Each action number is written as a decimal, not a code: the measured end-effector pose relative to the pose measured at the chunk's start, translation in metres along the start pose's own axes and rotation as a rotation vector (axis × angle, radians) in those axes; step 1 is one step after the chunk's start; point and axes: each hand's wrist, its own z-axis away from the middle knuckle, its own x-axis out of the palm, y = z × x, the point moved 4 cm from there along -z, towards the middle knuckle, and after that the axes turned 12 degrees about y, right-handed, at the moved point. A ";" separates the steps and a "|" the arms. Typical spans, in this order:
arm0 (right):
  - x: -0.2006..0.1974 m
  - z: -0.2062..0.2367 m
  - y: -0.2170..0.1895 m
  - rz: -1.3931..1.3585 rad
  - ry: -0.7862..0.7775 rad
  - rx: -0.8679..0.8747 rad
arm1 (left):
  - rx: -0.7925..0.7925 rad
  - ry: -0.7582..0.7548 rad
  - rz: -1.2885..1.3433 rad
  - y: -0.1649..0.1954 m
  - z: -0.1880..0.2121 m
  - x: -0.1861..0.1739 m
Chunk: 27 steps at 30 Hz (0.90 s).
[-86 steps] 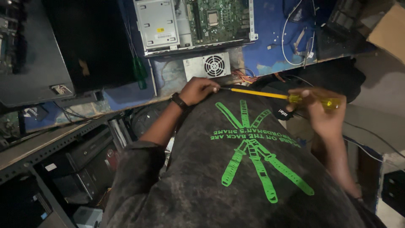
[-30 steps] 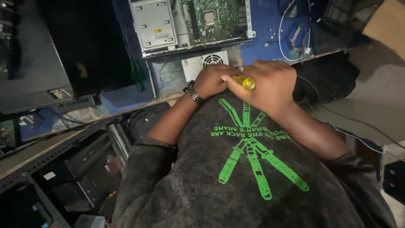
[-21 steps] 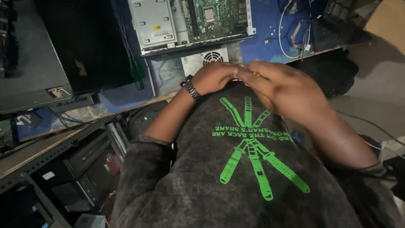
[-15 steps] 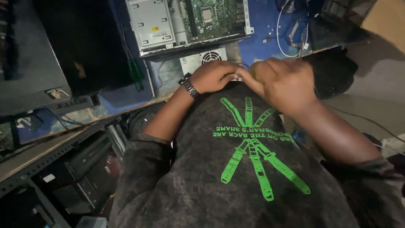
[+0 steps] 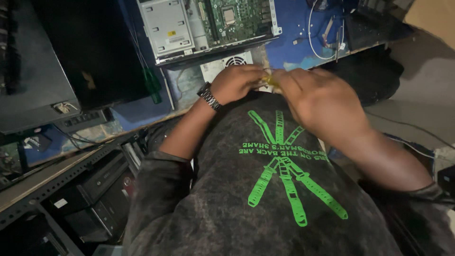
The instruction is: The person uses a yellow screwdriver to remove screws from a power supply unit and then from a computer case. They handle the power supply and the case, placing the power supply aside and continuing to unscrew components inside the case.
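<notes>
Gripping a yellow screwdriver handle (image 5: 271, 80) between both hands, only a sliver of it visible where the knuckles meet. Right hand (image 5: 318, 103) is closed over most of it, fingers curled in. Left hand (image 5: 237, 83) is closed too, pressed against the handle from the other side; hands touch each other. Can't tell where the shaft or tip sits, both hidden.

The handle is held just above the chest, at the near edge of the blue bench (image 5: 296, 28). A metal-link watch (image 5: 209, 96) is on the left wrist. Below the hands is a dark grey shirt (image 5: 265, 189) with a green strap-pattern print.

Just beyond the hands is a small white fan unit (image 5: 227, 64) with a round grille, partly covered by the left hand. Behind it is an open desktop PC case (image 5: 208, 26): grey drive cage on the left, green motherboard on the right. A green-handled screwdriver (image 5: 152, 85) stands at the bench edge left of the case. A white cable (image 5: 315, 33) loops on the bench right of the case. A dark monitor (image 5: 85, 52) is at left, and stacked dark PC cases (image 5: 95, 194) sit on the shelving below.
</notes>
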 end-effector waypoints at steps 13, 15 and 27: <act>0.016 -0.015 0.016 -0.001 0.085 0.067 | -0.126 0.015 -0.169 -0.015 -0.017 0.016; 0.015 -0.012 0.021 0.019 0.038 0.083 | -0.148 -0.011 -0.190 -0.016 -0.025 0.016; 0.023 -0.020 0.060 0.126 -0.123 0.168 | 0.003 0.214 -0.138 0.019 -0.060 0.028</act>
